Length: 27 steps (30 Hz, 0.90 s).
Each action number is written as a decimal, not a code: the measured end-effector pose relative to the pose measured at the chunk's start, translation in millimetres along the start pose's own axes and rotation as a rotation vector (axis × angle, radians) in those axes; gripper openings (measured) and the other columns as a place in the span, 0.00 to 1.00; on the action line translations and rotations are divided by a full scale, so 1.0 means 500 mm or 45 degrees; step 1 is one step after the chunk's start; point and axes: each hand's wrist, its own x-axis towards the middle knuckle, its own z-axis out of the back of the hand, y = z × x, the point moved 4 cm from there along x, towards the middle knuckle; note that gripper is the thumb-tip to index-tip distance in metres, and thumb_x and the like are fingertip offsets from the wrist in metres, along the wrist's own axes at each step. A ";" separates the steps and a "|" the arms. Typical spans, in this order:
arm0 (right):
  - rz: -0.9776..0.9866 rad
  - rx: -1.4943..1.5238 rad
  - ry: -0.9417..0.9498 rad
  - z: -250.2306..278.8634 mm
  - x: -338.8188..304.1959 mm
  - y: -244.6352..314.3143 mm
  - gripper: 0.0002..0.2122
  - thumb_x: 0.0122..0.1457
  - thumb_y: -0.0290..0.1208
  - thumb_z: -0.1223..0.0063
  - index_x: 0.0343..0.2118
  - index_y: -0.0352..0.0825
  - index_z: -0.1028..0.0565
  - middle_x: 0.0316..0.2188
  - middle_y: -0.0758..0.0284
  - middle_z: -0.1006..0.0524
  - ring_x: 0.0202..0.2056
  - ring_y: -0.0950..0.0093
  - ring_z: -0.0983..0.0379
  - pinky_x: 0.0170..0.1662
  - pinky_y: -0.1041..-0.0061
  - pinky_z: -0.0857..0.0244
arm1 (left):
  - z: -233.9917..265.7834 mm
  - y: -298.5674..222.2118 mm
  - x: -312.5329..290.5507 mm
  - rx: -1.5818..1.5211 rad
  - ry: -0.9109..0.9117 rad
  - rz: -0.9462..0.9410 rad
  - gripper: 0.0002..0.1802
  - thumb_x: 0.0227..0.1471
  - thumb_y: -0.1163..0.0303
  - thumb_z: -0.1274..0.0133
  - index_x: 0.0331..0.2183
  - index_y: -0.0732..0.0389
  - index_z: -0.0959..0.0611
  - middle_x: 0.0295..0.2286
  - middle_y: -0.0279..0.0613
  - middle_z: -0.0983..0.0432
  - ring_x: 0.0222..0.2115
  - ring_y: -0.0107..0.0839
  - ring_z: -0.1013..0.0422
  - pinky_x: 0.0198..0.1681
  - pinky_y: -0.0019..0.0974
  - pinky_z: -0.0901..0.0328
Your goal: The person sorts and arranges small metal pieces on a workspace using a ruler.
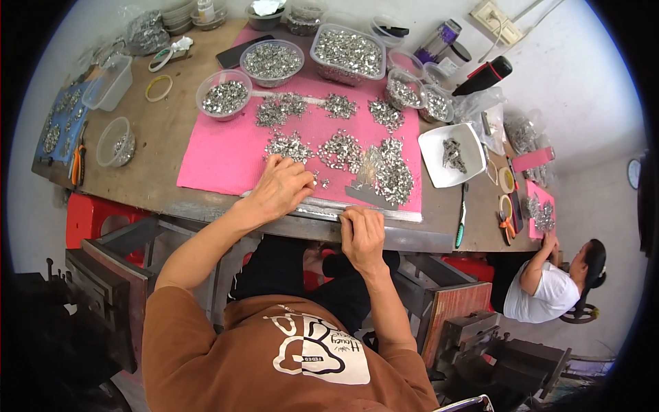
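just beyond both hands (322, 209), metal pieces (341, 151)

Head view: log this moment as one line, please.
left hand flat on pink mat by metal-piece piles | right hand on table edge | white tray at right

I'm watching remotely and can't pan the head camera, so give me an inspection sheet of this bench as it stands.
Surface: brown worktable with a pink mat across its middle.
Job's things: piles of small silver metal pieces on the mat; a long metal strip along the near edge.
Clutter: clear tubs of pieces, a white square tray, tape rings, a phone.
Hands: left hand flat on the mat's near edge; right hand gripping the table edge by the strip.
Cables: a cord at the wall socket.
Surroundings: a red stool; another person seated at right.
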 end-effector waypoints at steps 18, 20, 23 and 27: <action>-0.128 0.030 0.212 -0.034 0.087 -0.120 0.04 0.53 0.26 0.36 0.31 0.34 0.19 0.29 0.65 0.26 0.36 0.64 0.29 0.41 0.65 0.38 | -0.007 -0.003 0.004 0.076 0.037 0.040 0.05 0.51 0.70 0.38 0.31 0.57 0.18 0.28 0.37 0.26 0.37 0.36 0.30 0.50 0.46 0.44; -0.116 -0.017 0.253 -0.043 0.090 -0.119 0.04 0.53 0.26 0.36 0.31 0.34 0.19 0.29 0.65 0.26 0.36 0.64 0.30 0.41 0.65 0.39 | -0.007 -0.005 0.004 0.086 -0.012 -0.001 0.05 0.51 0.72 0.39 0.32 0.58 0.19 0.27 0.37 0.27 0.35 0.36 0.31 0.49 0.44 0.44; -0.077 -0.066 0.238 -0.045 0.092 -0.114 0.04 0.54 0.25 0.38 0.32 0.33 0.22 0.28 0.64 0.26 0.35 0.63 0.30 0.42 0.64 0.39 | -0.005 -0.004 -0.001 -0.086 -0.039 0.053 0.05 0.52 0.74 0.42 0.32 0.59 0.22 0.28 0.39 0.26 0.36 0.38 0.30 0.49 0.44 0.43; -0.136 0.057 0.188 -0.028 0.081 -0.126 0.04 0.56 0.22 0.41 0.33 0.33 0.25 0.28 0.63 0.27 0.33 0.63 0.30 0.41 0.65 0.40 | 0.017 -0.027 -0.009 -0.314 -0.040 0.103 0.04 0.53 0.76 0.45 0.32 0.61 0.24 0.28 0.40 0.26 0.33 0.42 0.30 0.43 0.44 0.38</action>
